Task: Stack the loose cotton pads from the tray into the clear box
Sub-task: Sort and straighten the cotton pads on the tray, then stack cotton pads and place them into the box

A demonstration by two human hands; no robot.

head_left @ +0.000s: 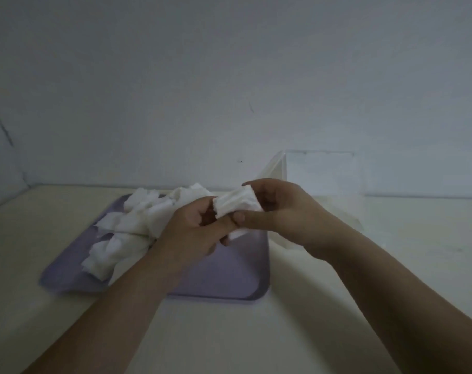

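Midway, at best, through a tidy-up: my left hand (194, 230) and right hand (280, 211) meet above the far right part of the lilac tray (229, 276), both gripping a small stack of cotton pads (237, 205). The right hand's fingers (256, 217) pinch the stack from the right, thumb below and fingertips over the top. The left hand's fingers curl round its lower left end, as if squaring the edges.

By my reading most of the job is left. A big heap of loose cotton pads (127, 225) covers the tray's left side and far edge, tumbled and overlapping, some spilling at the left rim. The tray's near right part is bare.

The clear box (324, 171) stands just beyond the tray's right edge, near the counter's (229, 333) far edge and against the pale wall (229, 76). My right hand hides part of it. Its walls are too faint in the dim light for me to tell whether any pads are inside.

The pads in my grip look white, soft and roughly square, their layered edges showing like pages, a bundle that would likely slip apart if held loosely.
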